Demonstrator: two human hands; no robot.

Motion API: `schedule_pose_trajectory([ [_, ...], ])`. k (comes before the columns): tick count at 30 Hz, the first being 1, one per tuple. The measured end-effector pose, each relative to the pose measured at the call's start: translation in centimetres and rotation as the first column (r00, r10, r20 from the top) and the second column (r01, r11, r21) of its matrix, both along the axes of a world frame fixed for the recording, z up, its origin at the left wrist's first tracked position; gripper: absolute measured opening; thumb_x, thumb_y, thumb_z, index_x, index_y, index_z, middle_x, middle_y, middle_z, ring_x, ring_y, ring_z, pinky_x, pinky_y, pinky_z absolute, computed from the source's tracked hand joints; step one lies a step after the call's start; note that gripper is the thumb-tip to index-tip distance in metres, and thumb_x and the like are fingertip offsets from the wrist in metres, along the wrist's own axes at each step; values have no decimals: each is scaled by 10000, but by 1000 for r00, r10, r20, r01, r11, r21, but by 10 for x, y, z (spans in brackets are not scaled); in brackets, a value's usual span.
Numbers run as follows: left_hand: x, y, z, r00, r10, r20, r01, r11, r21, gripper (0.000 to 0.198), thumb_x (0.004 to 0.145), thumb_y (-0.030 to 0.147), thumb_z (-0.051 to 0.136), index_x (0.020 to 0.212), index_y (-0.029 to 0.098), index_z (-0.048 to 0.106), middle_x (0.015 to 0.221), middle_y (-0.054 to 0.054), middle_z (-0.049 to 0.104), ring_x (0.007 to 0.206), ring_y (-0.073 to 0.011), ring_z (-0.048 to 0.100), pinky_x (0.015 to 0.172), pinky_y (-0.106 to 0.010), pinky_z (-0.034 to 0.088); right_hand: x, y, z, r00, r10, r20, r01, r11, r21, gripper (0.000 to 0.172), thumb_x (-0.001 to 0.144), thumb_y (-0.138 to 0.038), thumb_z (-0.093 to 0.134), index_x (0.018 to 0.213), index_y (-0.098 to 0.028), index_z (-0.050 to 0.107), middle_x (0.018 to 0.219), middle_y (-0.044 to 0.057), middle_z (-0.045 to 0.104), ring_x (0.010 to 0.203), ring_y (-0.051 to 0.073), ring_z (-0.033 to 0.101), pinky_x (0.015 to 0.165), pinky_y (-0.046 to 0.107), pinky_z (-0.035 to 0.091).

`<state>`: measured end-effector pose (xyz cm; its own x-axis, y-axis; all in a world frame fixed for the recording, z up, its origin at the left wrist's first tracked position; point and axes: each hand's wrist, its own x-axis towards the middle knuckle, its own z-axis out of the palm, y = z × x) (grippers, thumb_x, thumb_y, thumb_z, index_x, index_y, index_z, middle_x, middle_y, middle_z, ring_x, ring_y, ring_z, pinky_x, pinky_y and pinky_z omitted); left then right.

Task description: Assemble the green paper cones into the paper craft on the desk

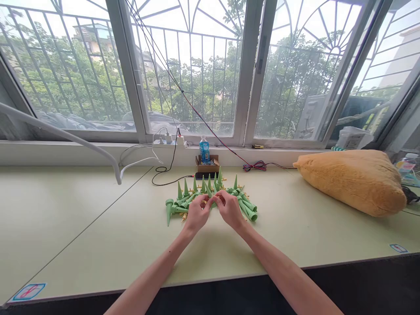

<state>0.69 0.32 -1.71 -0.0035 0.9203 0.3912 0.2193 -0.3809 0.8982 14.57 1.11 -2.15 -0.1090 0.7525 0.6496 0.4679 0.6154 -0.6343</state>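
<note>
My left hand [198,211] is closed on a green plastic watering spike [208,190], its tip pointing up and to the left. Fingertips of my right hand [229,209] meet it at the near end, pinched around a small yellowish part [217,197] that is mostly hidden. Around both hands lie several more green spikes. Some stand upright on their wide ends, such as one [235,182] behind my right hand; others lie flat, like the spike [250,214] to its right. Small yellow pieces [184,217] are scattered among them.
Behind the spikes are a phone [206,176] on a cable and a small cardboard box [213,165] with a blue bottle [204,149]. An orange plush cushion [354,181] lies at right. A white lamp arm [65,133] reaches in from the left; wires [257,166] coil near the sill.
</note>
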Motion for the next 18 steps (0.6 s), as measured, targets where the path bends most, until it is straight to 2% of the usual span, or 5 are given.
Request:
schedule_pose_trajectory([
  [4,1,-2,3,996,-73,52,77,994,-82,338,775,501,624,805,166,587,684,-20,579,435,-80,445,389,-215,337,0,-1,1,999,27,-23,-27,1000,-5,199,923,-322,478,846,-180,594,699,8,624,580,124,513,568,221,368],
  [9,2,-5,8,979,-96,178,118,986,-119,343,750,433,659,936,151,603,827,-64,616,570,-117,541,449,-230,440,-1,-2,0,998,66,-9,-66,998,-5,178,911,-304,487,858,-178,601,683,6,619,561,119,503,563,218,385],
  [12,2,-6,11,966,-114,233,147,980,-131,327,751,407,655,941,144,611,822,-66,607,623,-128,554,496,-241,481,-1,-3,1,997,75,-12,-74,997,8,161,906,-287,486,858,-178,595,676,3,611,550,113,495,558,214,387],
  [18,3,-5,11,933,-136,332,193,970,-146,364,800,495,600,918,152,572,776,-32,561,640,-124,549,527,-249,503,-2,-3,-1,996,86,13,-86,996,29,161,898,-292,491,823,-179,577,667,4,604,550,113,498,550,215,382],
])
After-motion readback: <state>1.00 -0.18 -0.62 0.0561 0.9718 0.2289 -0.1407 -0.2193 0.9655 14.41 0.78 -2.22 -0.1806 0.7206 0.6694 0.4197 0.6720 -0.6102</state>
